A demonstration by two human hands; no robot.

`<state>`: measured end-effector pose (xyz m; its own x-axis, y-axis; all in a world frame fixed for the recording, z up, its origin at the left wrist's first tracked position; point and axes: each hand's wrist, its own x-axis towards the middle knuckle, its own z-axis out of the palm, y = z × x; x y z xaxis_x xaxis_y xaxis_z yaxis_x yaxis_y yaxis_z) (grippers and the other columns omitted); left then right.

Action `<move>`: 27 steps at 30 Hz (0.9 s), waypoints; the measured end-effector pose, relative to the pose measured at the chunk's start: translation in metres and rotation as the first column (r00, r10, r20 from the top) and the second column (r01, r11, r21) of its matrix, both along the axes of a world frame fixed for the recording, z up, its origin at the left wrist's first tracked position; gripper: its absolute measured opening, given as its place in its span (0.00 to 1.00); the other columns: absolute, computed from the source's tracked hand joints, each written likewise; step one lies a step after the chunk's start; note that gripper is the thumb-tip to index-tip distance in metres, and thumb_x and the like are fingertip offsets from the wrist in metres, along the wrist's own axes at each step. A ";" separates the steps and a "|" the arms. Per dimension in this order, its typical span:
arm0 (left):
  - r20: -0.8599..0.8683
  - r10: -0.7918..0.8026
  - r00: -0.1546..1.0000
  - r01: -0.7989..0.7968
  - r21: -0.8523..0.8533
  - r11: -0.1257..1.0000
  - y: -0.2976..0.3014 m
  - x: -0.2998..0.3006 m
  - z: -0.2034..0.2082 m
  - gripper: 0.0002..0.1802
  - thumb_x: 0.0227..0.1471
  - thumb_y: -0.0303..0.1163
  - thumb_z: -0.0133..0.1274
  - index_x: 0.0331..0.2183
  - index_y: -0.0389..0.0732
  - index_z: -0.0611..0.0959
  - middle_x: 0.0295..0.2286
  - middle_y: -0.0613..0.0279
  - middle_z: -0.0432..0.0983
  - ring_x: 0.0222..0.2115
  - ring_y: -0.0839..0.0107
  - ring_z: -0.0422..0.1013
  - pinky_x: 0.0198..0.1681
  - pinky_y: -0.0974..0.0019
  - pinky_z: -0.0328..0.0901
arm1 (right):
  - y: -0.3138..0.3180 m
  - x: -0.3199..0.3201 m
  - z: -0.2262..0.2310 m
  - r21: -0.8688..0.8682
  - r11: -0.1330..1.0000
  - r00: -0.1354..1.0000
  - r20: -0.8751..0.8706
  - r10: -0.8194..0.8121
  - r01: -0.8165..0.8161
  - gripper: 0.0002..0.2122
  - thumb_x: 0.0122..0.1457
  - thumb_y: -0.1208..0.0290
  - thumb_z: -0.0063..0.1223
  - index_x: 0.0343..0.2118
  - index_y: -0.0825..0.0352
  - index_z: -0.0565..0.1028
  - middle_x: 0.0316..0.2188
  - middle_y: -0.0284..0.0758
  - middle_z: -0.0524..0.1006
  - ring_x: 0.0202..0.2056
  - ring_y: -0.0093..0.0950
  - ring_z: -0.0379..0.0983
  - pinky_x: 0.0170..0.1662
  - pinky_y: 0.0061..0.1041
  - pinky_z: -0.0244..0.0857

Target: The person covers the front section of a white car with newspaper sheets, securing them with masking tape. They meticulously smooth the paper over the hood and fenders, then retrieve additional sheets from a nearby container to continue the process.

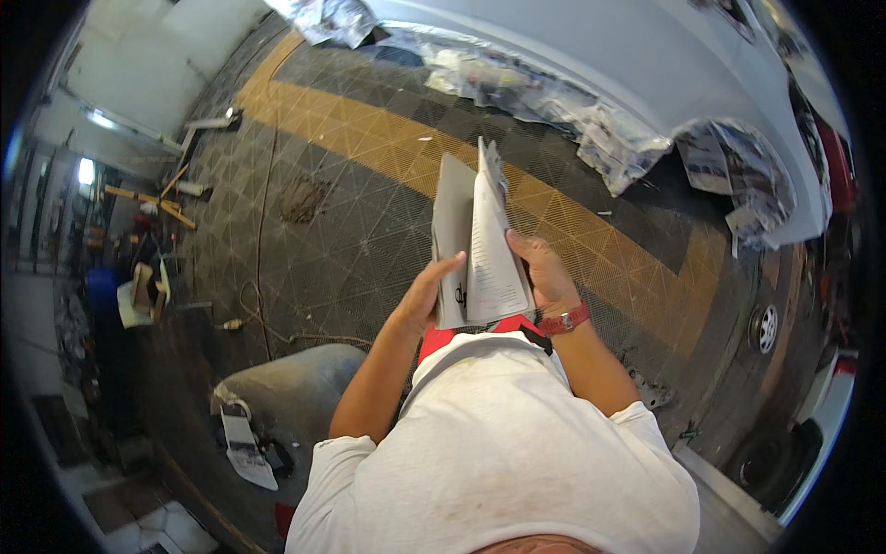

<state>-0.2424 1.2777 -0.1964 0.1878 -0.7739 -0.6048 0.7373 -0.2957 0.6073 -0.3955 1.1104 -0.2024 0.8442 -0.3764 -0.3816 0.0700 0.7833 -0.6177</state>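
I hold an open paper booklet (494,258) in front of my waist, its loose pages standing up and fanned at the far end. The right-hand page carries lines of print, while the left-hand side looks plain grey. My left hand (426,291) grips the left edge, thumb lying on top. On the other side my right hand (544,270) is closed round the right edge, thumb on the printed page. The fingers beneath the booklet are hidden. A red watch (563,319) circles my right wrist.
Ahead and to the right stands a pale car body (591,55), its lower edge masked with paper and plastic sheeting (544,97). A cable (268,194) crosses the grey and tan tiled floor (369,138). A grey rounded thing (295,392) lies left of me, and a wheel (763,329) is at right.
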 end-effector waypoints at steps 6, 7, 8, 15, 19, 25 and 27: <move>0.122 0.040 0.992 -0.039 -0.013 0.999 -0.094 -0.015 -0.029 0.32 0.62 0.45 0.60 0.58 0.33 0.75 0.47 0.51 0.80 0.43 0.62 0.80 0.46 0.57 0.77 | -0.113 -0.152 -0.023 -0.137 0.900 0.906 -0.025 -0.422 0.415 0.14 0.71 0.62 0.58 0.47 0.69 0.83 0.40 0.35 0.86 0.37 0.22 0.82 0.42 0.24 0.77; 0.165 0.029 0.986 -0.022 -0.040 0.999 -0.110 -0.019 -0.032 0.31 0.63 0.44 0.60 0.58 0.34 0.75 0.46 0.51 0.80 0.44 0.63 0.80 0.46 0.57 0.77 | -0.125 -0.176 -0.025 -0.177 0.859 0.869 -0.031 -0.493 0.481 0.13 0.70 0.63 0.59 0.46 0.69 0.83 0.40 0.35 0.86 0.37 0.22 0.82 0.42 0.24 0.77; 0.192 -0.012 0.981 0.018 -0.028 0.999 -0.125 -0.024 -0.029 0.30 0.63 0.43 0.61 0.58 0.35 0.75 0.47 0.52 0.80 0.44 0.64 0.80 0.47 0.58 0.77 | -0.132 -0.199 -0.031 -0.184 0.824 0.834 -0.039 -0.550 0.535 0.13 0.70 0.63 0.60 0.46 0.69 0.83 0.40 0.34 0.86 0.37 0.22 0.82 0.42 0.24 0.76; 0.396 -0.128 0.909 0.224 -0.207 0.952 -0.236 -0.088 -0.016 0.28 0.65 0.31 0.58 0.64 0.38 0.73 0.54 0.59 0.78 0.53 0.70 0.75 0.56 0.63 0.70 | -0.161 -0.287 -0.050 -0.171 0.617 0.604 -0.127 -0.787 0.768 0.15 0.67 0.60 0.65 0.45 0.70 0.82 0.38 0.32 0.84 0.38 0.21 0.79 0.43 0.25 0.74; 0.674 -0.176 0.717 0.447 -0.252 0.858 -0.289 -0.110 -0.012 0.29 0.67 0.26 0.55 0.67 0.37 0.69 0.59 0.59 0.74 0.60 0.70 0.69 0.63 0.64 0.62 | -0.170 -0.303 -0.044 -0.616 0.599 0.638 -0.196 -0.745 0.511 0.17 0.63 0.61 0.68 0.43 0.72 0.81 0.37 0.31 0.84 0.37 0.21 0.79 0.42 0.25 0.74; 0.824 -0.068 0.562 0.546 -0.308 0.779 -0.370 -0.135 -0.028 0.32 0.67 0.25 0.55 0.69 0.40 0.68 0.57 0.55 0.78 0.56 0.70 0.72 0.63 0.64 0.63 | -0.206 -0.319 -0.096 -0.953 0.302 0.185 -0.296 -0.937 0.005 0.21 0.63 0.65 0.67 0.54 0.72 0.78 0.42 0.45 0.84 0.39 0.33 0.81 0.43 0.34 0.75; 0.920 -0.168 0.354 0.649 -0.113 0.752 -0.394 -0.155 -0.005 0.30 0.68 0.26 0.53 0.69 0.43 0.71 0.55 0.52 0.80 0.54 0.73 0.74 0.59 0.66 0.66 | -0.219 -0.304 -0.093 -0.936 0.185 -0.024 -0.187 -0.982 -0.300 0.23 0.64 0.63 0.66 0.57 0.72 0.76 0.48 0.50 0.82 0.44 0.41 0.81 0.44 0.36 0.75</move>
